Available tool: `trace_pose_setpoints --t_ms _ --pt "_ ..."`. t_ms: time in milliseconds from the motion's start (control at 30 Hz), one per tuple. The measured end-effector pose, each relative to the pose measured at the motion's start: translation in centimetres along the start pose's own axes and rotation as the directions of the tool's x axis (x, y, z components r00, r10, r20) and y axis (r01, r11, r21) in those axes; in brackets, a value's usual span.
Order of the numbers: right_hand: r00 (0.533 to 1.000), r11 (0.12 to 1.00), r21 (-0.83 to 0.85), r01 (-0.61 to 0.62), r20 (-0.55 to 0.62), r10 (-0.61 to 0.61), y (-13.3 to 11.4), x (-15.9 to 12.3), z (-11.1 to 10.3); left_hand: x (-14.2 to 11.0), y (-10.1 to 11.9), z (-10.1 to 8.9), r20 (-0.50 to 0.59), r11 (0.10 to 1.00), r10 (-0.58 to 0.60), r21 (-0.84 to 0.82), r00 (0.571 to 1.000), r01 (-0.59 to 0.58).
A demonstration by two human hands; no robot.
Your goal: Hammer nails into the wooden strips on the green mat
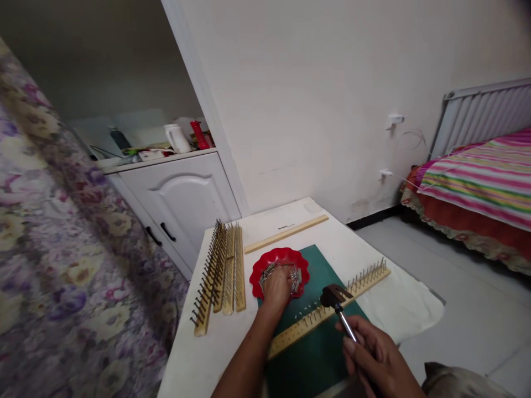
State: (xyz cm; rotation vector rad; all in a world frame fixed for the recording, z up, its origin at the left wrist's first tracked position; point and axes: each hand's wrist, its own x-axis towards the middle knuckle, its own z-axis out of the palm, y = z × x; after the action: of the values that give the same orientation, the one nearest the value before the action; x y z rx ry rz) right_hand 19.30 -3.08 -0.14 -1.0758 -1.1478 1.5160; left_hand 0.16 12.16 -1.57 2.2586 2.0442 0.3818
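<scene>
My left hand (277, 287) reaches into a red scalloped dish (280, 258) full of small metal nails, its fingers curled down among them. My right hand (375, 359) grips the shiny handle of a black-headed claw hammer (334, 297), whose head hovers just over a long wooden strip (332, 310). That strip lies diagonally across a green cutting mat (315, 354) and carries a row of upright nails along its right half.
Several finished nailed strips (219, 273) lie side by side at the left of the white table (385, 307). A bare wooden strip (286, 234) lies at the back. A white cabinet (178, 202), floral fabric (50, 232) and a striped bed (481, 188) surround the table.
</scene>
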Motion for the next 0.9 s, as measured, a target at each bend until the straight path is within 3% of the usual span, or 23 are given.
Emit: trace_pose_setpoints --t_ms 267,433,533,667,800,900 --pt "0.999 0.999 -0.025 0.045 0.018 -0.044 0.0 0.3 0.2 0.0 0.6 -0.6 0.010 0.998 0.067 0.022 0.998 -0.067" --pt "0.998 0.998 -0.016 0.058 0.020 -0.057 0.0 0.3 -0.1 -1.4 0.4 -1.6 -0.062 0.991 0.131 -0.032 0.989 -0.133" --pt "0.997 0.997 -0.013 0.074 0.001 -0.074 -0.1 0.2 -0.2 -2.6 0.2 -2.3 -0.147 0.972 0.148 -0.161 0.978 -0.172" --pt "0.995 0.995 -0.024 0.095 -0.008 -0.095 -0.1 0.1 -0.3 -4.9 -0.3 -3.4 -0.238 0.854 0.084 -0.483 0.968 -0.193" --pt "0.994 0.994 -0.013 0.109 -0.010 -0.109 0.2 -0.1 -0.5 -8.1 -0.8 -3.2 -0.130 0.661 -0.097 -0.750 0.987 -0.034" --pt "0.994 0.994 -0.010 0.107 -0.012 -0.107 0.3 -0.4 -0.8 -10.6 -0.6 -2.1 -0.047 0.568 -0.136 -0.822 0.990 0.039"
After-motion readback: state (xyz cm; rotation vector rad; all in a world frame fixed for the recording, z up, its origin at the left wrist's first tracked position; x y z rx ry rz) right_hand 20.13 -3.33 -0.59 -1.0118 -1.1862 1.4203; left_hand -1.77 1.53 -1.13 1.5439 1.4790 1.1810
